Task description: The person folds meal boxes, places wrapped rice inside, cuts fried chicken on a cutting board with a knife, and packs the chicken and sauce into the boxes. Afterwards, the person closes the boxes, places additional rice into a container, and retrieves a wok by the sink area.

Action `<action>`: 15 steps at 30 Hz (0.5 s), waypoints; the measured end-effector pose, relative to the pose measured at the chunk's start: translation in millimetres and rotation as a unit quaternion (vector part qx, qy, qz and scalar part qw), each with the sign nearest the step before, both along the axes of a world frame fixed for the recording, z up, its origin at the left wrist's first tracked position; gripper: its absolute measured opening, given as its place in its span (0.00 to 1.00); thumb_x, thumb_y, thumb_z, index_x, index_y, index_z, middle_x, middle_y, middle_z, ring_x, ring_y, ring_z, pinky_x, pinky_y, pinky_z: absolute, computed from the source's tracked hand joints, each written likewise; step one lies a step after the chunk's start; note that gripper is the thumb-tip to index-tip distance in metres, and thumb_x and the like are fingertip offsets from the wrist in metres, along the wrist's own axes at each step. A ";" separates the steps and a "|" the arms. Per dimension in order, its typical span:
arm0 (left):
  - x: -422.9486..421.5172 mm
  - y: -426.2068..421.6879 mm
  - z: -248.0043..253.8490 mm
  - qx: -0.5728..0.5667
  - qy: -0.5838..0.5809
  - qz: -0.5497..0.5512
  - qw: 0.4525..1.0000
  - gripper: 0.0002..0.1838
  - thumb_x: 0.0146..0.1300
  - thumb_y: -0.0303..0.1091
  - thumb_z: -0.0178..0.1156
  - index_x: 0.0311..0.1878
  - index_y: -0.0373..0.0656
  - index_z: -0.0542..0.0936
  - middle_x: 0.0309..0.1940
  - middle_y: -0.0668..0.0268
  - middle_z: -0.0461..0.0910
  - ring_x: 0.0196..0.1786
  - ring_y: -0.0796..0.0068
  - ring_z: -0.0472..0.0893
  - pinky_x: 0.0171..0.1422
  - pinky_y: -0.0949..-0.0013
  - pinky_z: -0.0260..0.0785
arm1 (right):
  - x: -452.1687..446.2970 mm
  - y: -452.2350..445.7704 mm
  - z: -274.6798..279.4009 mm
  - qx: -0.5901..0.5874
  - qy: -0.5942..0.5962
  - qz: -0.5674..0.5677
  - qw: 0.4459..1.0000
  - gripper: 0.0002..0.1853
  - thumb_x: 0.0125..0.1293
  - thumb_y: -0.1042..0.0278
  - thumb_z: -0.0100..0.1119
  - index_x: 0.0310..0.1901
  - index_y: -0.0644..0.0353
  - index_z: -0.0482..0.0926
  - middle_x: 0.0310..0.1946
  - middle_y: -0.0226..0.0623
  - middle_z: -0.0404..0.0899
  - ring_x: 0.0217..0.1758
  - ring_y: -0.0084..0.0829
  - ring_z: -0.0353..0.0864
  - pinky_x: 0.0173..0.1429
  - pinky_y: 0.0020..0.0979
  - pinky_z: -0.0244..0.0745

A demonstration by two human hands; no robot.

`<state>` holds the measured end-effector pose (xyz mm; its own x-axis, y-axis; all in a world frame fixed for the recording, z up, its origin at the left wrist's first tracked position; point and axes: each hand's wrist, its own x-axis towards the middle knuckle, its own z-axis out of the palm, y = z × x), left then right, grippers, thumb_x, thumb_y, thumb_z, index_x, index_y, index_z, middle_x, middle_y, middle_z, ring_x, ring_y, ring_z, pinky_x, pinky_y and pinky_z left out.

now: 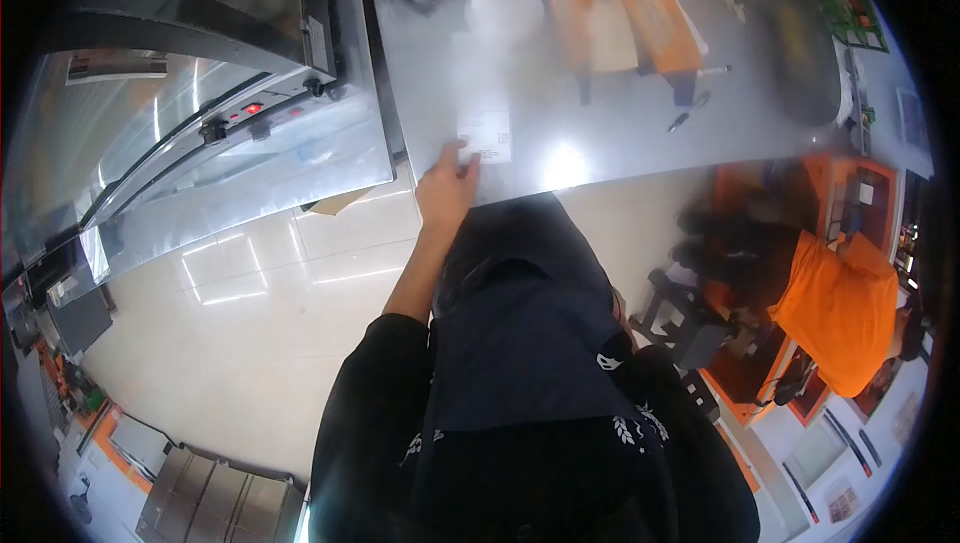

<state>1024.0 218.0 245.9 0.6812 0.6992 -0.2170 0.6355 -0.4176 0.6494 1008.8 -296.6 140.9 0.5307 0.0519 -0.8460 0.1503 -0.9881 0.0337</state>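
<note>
The left hand point(446, 188) rests at the near edge of the grey metal surface point(620, 138), its fingers point(454, 155) at the lower left corner of a white printed slip point(488, 133). The thumb and forefinger are bent and only slightly parted (whether they pinch the paper or merely touch it, I cannot tell). The slip lies on the surface just in from that edge, in front of the person's dark apron point(525, 343).

Of the right hand point(619, 309) only a small strip of skin shows beside the apron, below the surface; I cannot tell how its fingers stand or whether they have hold of anything.

Beyond the slip, well apart from the left hand, is a round white thing point(505, 9), blurred by glare. To its right stands some orange packaging point(655, 18), with a pen point(680, 122) lying nearer the front edge. Further right is a large dark rounded thing point(800, 53), too blurred to name.

On the left, beside the surface, a metal machine point(215, 143) shows a lit red light point(254, 109). Off to the right, a person in an orange shirt point(845, 308) bends near orange shelving.
</note>
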 end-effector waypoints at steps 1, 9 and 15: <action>0.1 -0.9 -0.8 0.009 -0.003 0.000 1.000 0.16 0.60 0.45 0.64 0.50 0.53 0.77 0.22 0.64 0.81 0.29 0.56 0.83 0.35 0.55 0.74 | -3.6 2.4 -0.8 0.010 -0.002 -0.019 1.000 0.12 0.59 0.64 0.54 0.34 0.61 0.84 0.31 0.43 0.82 0.39 0.37 0.83 0.45 0.35 0.77; -3.1 -0.4 -9.6 0.026 -0.055 -0.008 0.998 0.14 0.59 0.42 0.65 0.46 0.51 0.79 0.18 0.65 0.78 0.24 0.60 0.81 0.31 0.59 0.72 | -18.4 0.3 -3.7 0.046 -0.004 -0.084 0.995 0.13 0.59 0.62 0.55 0.34 0.62 0.84 0.31 0.44 0.82 0.39 0.37 0.83 0.45 0.36 0.77; -6.3 -2.0 -19.5 0.049 -0.138 -0.014 0.989 0.08 0.59 0.38 0.66 0.40 0.49 0.83 0.16 0.67 0.74 0.20 0.68 0.77 0.27 0.64 0.69 | -13.3 -4.8 3.2 0.054 -0.003 -0.097 0.994 0.14 0.59 0.60 0.55 0.35 0.62 0.84 0.32 0.44 0.82 0.40 0.37 0.83 0.46 0.36 0.76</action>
<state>1017.7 216.0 226.4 0.7251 0.6870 0.0480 0.4263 -0.5025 0.7522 995.6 -301.5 144.1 0.5446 0.0389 -0.8378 -0.0434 -0.9963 -0.0745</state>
